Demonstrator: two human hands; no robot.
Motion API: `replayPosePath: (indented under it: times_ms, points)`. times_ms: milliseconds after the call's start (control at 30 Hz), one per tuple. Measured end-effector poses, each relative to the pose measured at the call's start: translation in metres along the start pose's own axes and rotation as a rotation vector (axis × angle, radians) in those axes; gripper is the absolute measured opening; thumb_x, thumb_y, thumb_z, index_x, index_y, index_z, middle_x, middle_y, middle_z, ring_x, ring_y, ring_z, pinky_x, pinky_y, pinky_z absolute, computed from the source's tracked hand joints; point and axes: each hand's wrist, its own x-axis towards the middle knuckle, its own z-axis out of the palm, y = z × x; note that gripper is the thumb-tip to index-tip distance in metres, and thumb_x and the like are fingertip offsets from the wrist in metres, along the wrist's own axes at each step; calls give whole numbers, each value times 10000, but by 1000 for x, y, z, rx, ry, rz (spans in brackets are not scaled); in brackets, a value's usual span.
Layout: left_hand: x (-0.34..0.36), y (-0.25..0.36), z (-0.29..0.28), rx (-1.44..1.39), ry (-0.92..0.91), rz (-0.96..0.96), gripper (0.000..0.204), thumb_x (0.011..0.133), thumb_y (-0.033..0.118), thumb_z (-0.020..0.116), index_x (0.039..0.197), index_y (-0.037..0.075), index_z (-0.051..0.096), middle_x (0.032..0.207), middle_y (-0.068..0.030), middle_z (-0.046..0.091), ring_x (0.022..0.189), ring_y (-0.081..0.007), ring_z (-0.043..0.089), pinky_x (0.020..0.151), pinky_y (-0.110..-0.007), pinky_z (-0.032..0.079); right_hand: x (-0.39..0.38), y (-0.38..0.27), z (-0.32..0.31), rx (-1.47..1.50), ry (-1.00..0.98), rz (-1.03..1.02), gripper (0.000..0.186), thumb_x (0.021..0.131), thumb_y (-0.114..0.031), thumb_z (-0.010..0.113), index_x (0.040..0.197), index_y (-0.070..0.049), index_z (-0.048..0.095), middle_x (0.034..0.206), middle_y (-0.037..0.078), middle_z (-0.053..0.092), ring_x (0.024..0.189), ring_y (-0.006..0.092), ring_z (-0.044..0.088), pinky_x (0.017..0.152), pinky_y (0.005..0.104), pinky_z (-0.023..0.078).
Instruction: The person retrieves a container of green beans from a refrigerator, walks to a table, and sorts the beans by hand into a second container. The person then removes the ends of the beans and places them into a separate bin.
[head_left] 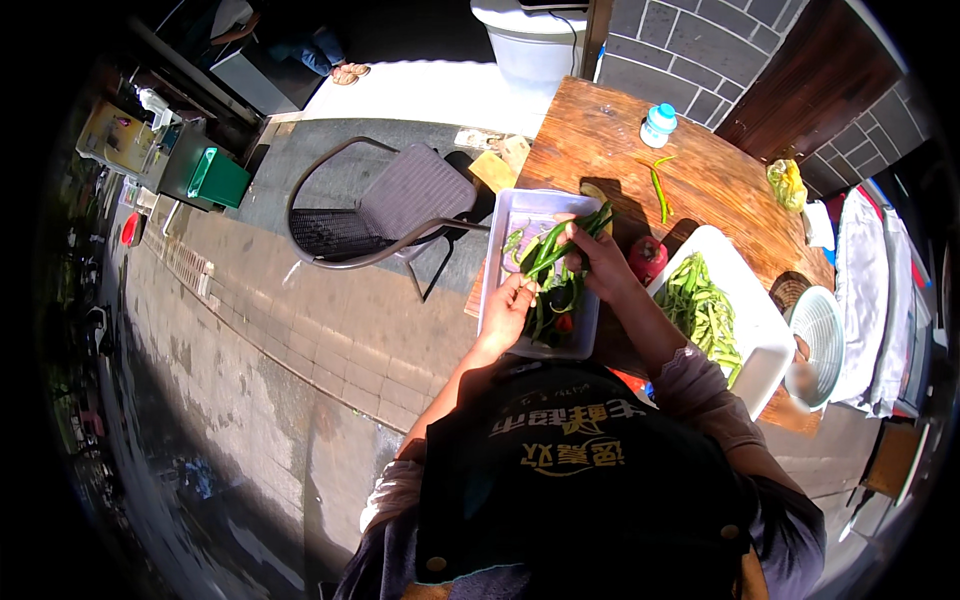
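Over a pale rectangular tub [492, 285] of dark green peppers and some red ones [562, 322], my right hand [590, 255] grips several long green peppers [558, 236]. Just left of and below it, my left hand [512, 295] is closed in a pinch at the lower end of these peppers. Beside the tub, on the wooden table [580, 130], are a red round object [648, 262] that I cannot make out and a white tub [762, 345] with light green long vegetables [700, 320]. A few slender green peppers [660, 195] lie loose farther back.
A blue-capped jar [658, 125], yellow bag [787, 185] and colander [816, 345] are at the right and back. A woven chair [410, 200] stands left of the table, a white bin [525, 65] behind. A person's legs [315, 55] show at upper left, near a green container [218, 180].
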Motion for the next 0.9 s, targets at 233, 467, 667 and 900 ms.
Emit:
replayPosePath:
  times_ms: [233, 467, 667, 900]
  points:
    - [-6, 9, 5, 38, -71, 233, 122, 891, 143, 460, 834, 44, 504, 660, 21, 438, 587, -57, 370, 532, -181, 313, 5, 2, -11, 234, 98, 286, 193, 830, -196, 546, 960, -56, 576, 675, -9, 516, 472, 55, 399, 427, 190, 329]
    - [-3, 19, -15, -559, -30, 86, 116, 894, 171, 455, 859, 65, 486, 641, 41, 421, 519, -36, 330, 455, -176, 269, 24, -5, -23, 560, 228, 164, 145, 837, -176, 532, 864, -38, 565, 637, -3, 500, 473, 45, 402, 410, 178, 348]
    - [-20, -5, -55, -710, 229, -152, 136, 887, 115, 437, 986, 34, 484, 654, 3, 438, 488, -58, 329, 426, -178, 268, 61, -113, -95, -428, 528, -161, 231, 836, -249, 530, 867, -33, 602, 584, -18, 482, 438, 52, 399, 396, 198, 310]
    - [-36, -36, -56, -806, 316, -392, 235, 852, 43, 405, 1083, 35, 446, 736, -42, 526, 534, -102, 443, 456, -214, 376, 95, -141, -146, -1888, 656, -142, 333, 786, -359, 574, 833, -31, 610, 581, 14, 537, 509, 96, 521, 538, 206, 431]
